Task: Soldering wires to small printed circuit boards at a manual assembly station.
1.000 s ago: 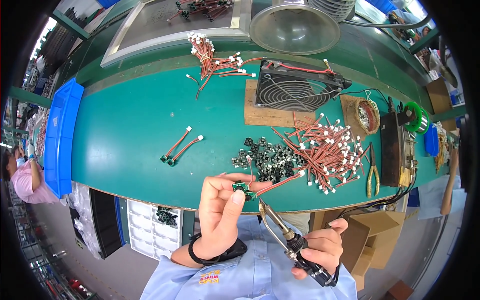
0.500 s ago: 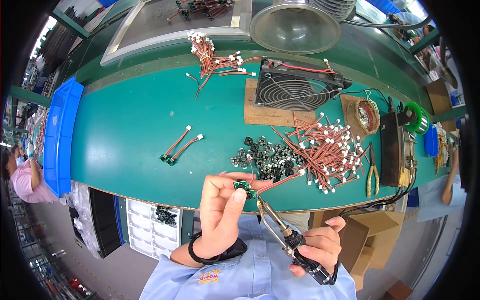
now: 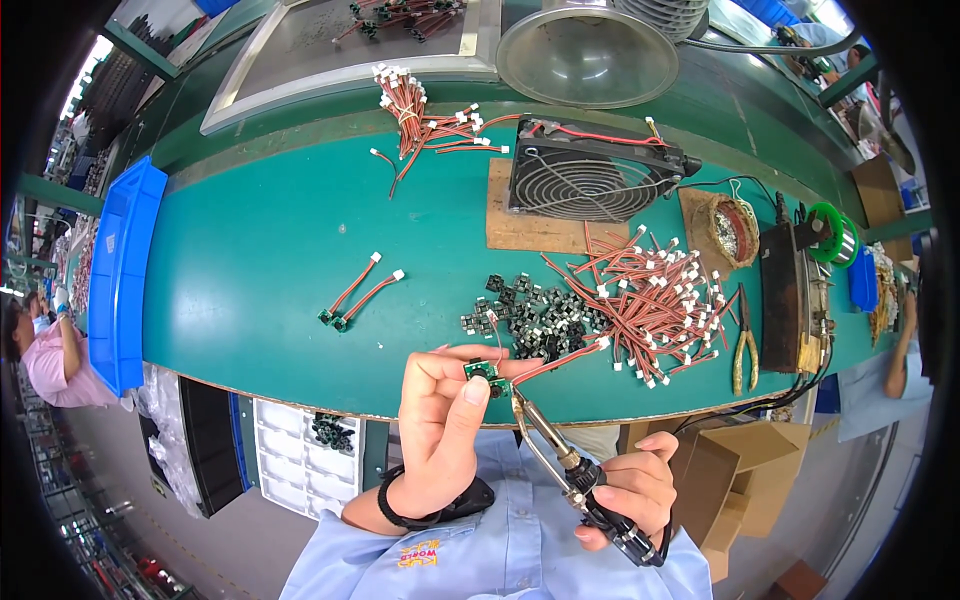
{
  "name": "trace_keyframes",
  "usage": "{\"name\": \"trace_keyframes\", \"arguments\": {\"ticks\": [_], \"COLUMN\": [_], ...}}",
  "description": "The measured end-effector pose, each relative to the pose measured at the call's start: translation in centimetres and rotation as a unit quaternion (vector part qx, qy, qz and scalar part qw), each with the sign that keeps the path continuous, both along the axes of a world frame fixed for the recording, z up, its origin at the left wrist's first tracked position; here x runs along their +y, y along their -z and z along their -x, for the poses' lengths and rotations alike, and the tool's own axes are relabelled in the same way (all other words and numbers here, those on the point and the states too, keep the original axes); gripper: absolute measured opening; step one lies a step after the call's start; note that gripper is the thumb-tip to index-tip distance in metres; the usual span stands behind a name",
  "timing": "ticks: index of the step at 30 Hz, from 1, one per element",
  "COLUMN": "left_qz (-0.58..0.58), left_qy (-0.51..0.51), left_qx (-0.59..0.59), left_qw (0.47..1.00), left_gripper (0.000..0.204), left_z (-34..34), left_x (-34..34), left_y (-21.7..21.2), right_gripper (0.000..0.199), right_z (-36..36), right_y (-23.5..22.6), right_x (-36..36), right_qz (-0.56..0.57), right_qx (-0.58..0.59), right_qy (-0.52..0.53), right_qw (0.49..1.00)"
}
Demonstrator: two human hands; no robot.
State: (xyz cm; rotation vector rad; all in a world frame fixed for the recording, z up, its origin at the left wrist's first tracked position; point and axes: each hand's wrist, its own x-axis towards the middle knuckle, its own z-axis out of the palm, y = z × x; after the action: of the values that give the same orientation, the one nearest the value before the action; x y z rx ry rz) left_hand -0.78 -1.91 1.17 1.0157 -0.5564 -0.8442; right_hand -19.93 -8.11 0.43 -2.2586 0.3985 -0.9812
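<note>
My left hand (image 3: 438,420) pinches a small green circuit board (image 3: 480,370) between thumb and fingers, above the mat's near edge. A red-brown wire lead (image 3: 560,362) with a white connector runs from the board toward the right. In my right hand (image 3: 640,492) is a soldering iron (image 3: 548,433) with a thin metal tube alongside; its tip meets the board's right edge, though exact contact is too small to tell. Just beyond lie a heap of small black-and-green boards (image 3: 545,315) and a pile of wire leads (image 3: 650,310). Two wired boards (image 3: 345,322) rest farther left.
A black fan (image 3: 590,180) stands behind the heaps. At the right are a tip-cleaning bowl (image 3: 733,233), pliers (image 3: 745,355), a soldering station (image 3: 790,300) and a green solder spool (image 3: 835,236). A blue bin (image 3: 122,280) sits at the left edge; bundled leads (image 3: 405,110) lie behind.
Little differs. Both hands and the soldering iron have shifted very slightly to the left in the picture; the same board and iron are still held.
</note>
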Motion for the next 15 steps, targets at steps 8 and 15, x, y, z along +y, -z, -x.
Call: {"name": "trace_keyframes", "arguments": {"ticks": [8,15], "left_qz": [-0.005,-0.022], "left_qy": [-0.008,-0.023], "left_qx": [-0.039,-0.027], "left_qw": [0.999,0.999], "left_gripper": [0.009,0.011], "left_z": [0.1,0.2], "left_x": [0.0,0.0], "left_y": [0.4,0.1], "right_gripper": [0.04,0.044], "right_z": [-0.1,0.9], "right_y": [0.1,-0.1], "right_x": [0.1,0.1], "right_qz": [0.005,0.012], "right_qx": [-0.013,-0.01], "right_qy": [0.0,0.026], "right_qw": [1.0,1.0]}}
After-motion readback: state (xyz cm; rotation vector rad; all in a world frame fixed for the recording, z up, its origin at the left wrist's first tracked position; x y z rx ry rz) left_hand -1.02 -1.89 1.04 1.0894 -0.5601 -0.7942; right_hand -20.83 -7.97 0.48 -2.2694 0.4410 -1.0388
